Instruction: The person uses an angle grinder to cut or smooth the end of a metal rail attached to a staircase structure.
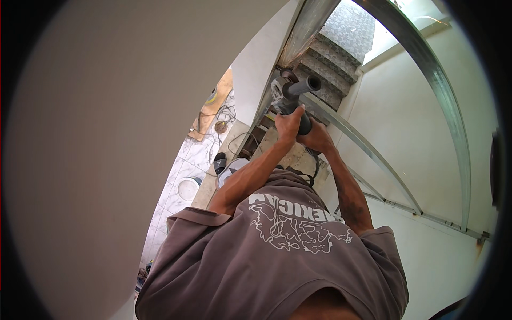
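Observation:
Both my hands are wrapped around an angle grinder (281, 95), held out ahead of me with its head pointing away. My left hand (289, 125) grips the dark body from the left side. Close beside it, my right hand (318, 137) closes round the rear of the body; some of its fingers are hidden. The grinder's black side handle (305, 86) sticks out to the right with no hand on it. At the far end, the disc meets or nearly meets the lower part of a metal post (308, 29), where orange streaks like sparks show.
Grey speckled stairs (329, 61) rise beyond the grinder. Curved metal bars (440, 80) cross on the right before a pale wall (410, 101). Lower left, a white bucket (189, 188), a dark shoe (220, 162) and loose cables (226, 113) lie around. A large beige surface (106, 133) fills the left.

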{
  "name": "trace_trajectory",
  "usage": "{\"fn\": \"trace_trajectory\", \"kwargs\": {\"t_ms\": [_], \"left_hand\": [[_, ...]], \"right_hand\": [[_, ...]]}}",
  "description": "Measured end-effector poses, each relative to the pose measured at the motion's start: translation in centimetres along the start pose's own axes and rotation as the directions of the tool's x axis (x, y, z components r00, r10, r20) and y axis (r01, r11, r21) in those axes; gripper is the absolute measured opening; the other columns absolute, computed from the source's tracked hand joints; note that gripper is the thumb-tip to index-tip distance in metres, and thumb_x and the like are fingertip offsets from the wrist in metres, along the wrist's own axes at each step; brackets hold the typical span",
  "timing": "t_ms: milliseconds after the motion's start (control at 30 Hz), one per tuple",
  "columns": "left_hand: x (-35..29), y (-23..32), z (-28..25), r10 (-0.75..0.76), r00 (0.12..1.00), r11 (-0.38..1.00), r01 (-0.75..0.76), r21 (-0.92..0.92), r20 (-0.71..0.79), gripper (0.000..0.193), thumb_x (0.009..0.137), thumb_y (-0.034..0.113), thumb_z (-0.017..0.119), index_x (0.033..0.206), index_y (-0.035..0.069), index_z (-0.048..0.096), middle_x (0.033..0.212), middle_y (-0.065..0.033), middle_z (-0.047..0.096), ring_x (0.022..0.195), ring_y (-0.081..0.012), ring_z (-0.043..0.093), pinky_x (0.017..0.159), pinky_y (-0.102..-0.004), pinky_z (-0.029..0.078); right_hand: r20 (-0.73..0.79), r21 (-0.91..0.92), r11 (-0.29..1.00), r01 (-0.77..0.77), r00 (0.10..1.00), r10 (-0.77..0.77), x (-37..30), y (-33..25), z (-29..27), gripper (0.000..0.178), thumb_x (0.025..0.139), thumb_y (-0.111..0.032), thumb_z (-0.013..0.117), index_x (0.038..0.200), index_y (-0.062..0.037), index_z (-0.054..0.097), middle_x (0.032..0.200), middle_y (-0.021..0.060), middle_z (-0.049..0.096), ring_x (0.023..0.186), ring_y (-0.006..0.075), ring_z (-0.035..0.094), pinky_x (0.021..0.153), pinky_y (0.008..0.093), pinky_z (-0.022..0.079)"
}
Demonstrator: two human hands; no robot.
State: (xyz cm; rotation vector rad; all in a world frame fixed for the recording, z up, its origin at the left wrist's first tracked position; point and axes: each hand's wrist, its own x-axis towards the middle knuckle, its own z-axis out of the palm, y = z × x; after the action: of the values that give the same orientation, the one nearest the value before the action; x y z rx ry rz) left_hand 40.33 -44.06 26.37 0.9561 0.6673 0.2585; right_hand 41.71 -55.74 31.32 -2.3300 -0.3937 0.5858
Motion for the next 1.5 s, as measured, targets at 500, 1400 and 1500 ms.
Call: {"fn": "trace_trajectory", "kwargs": {"t_ms": [500,1400,1500], "left_hand": [[0.3,0.4,-0.2,0.007,1.000,0.999,-0.007,-0.044,0.004,0.031,0.077,0.020,0.081,0.097,-0.002,0.070,0.093,-0.0059,0.069,0.080,-0.0157,0.065,0.075,-0.0329,0.052],[-0.7,1.8,0.4,0.016,1.000,0.999,-0.016,-0.033,0.001,0.031,0.077,0.019,0.081,0.097,-0.001,0.071,0.092,-0.0059,0.070,0.081,-0.0155,0.066,0.076,-0.0335,0.052],[-0.8,1.5,0.3,-0.005,1.000,1.000,0.005,0.020,-0.011,0.032,0.077,0.020,0.082,0.098,-0.001,0.071,0.092,-0.0058,0.070,0.080,-0.0154,0.065,0.076,-0.0332,0.052]], "right_hand": [[0.012,-0.009,1.000,-0.008,1.000,0.008,0.3,-0.6,0.0,0.065,0.064,-0.034,0.083,0.115,0.0013,0.062,0.097,0.0199,0.072,0.091,0.0337,0.073,0.078,0.0410,0.055],[-0.015,-0.011,0.999,0.048,0.999,-0.048,0.6,0.6,0.1,0.064,0.064,-0.035,0.083,0.113,0.0017,0.064,0.098,0.0210,0.072,0.094,0.0343,0.072,0.081,0.0411,0.054],[-0.016,-0.013,0.999,0.043,0.999,-0.043,0.3,0.5,0.2,0.063,0.065,-0.034,0.082,0.112,0.0028,0.063,0.098,0.0212,0.072,0.095,0.0344,0.072,0.081,0.0414,0.054]]}}
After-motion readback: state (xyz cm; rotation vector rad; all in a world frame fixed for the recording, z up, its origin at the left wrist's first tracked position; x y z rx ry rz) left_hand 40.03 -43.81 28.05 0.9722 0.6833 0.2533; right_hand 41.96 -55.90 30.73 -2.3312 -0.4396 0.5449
